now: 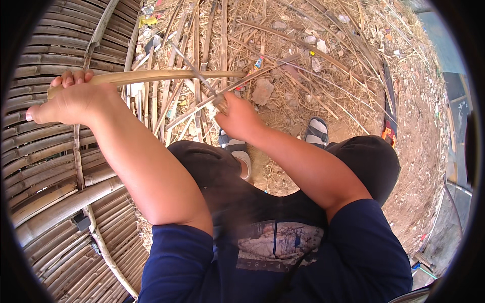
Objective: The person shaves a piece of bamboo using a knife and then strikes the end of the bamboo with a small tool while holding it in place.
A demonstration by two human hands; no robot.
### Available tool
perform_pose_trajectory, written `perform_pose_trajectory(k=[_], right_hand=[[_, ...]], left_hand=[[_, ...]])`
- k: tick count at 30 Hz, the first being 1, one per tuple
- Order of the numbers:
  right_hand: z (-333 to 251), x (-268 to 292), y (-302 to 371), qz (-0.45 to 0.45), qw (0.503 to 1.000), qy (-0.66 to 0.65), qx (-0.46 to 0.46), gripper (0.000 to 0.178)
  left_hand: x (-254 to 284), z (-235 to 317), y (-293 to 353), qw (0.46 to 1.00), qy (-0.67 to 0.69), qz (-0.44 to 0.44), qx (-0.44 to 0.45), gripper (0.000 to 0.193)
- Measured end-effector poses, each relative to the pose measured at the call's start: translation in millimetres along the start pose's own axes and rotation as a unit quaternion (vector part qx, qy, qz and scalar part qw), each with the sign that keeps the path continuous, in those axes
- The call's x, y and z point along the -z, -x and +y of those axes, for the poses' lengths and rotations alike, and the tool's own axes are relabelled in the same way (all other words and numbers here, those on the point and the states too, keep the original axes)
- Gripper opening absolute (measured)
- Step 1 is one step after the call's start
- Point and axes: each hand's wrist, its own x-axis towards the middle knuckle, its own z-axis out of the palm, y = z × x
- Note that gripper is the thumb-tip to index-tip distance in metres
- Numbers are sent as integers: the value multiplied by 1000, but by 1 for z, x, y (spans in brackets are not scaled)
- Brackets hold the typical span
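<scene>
My left hand (pixel 76 98) grips one end of a split bamboo strip (pixel 151 76), fingers curled over it, beside the slatted bamboo wall. The strip runs to the right, nearly level, above the littered ground. My right hand (pixel 237 117) is closed round the handle of a knife (pixel 199 76), in front of my left knee. Its long narrow blade points up and left and crosses the strip toward its right part. Whether the blade touches the strip, I cannot tell. My right palm and most of the handle are hidden.
A bamboo slat wall (pixel 55 55) stands close on the left. Bamboo strips (pixel 222 35) and shavings cover the ground ahead, with a flat stone (pixel 262 91) among them. A handsaw (pixel 389 132) with an orange-and-black handle lies right of my right knee. My sandalled feet (pixel 317 132) are below.
</scene>
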Motion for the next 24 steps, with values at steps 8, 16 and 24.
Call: perform_pose_trajectory(k=[8, 16, 24], right_hand=[[29, -26, 8, 41, 995, 30, 85, 38], [19, -12, 6, -5, 998, 59, -8, 44], [-24, -9, 5, -11, 998, 28, 60, 34]], left_hand=[[-1, 7, 4, 1000, -25, -3, -12, 69], [3, 2, -3, 999, -31, 31, 3, 64], [1, 6, 7, 999, -20, -5, -42, 62]])
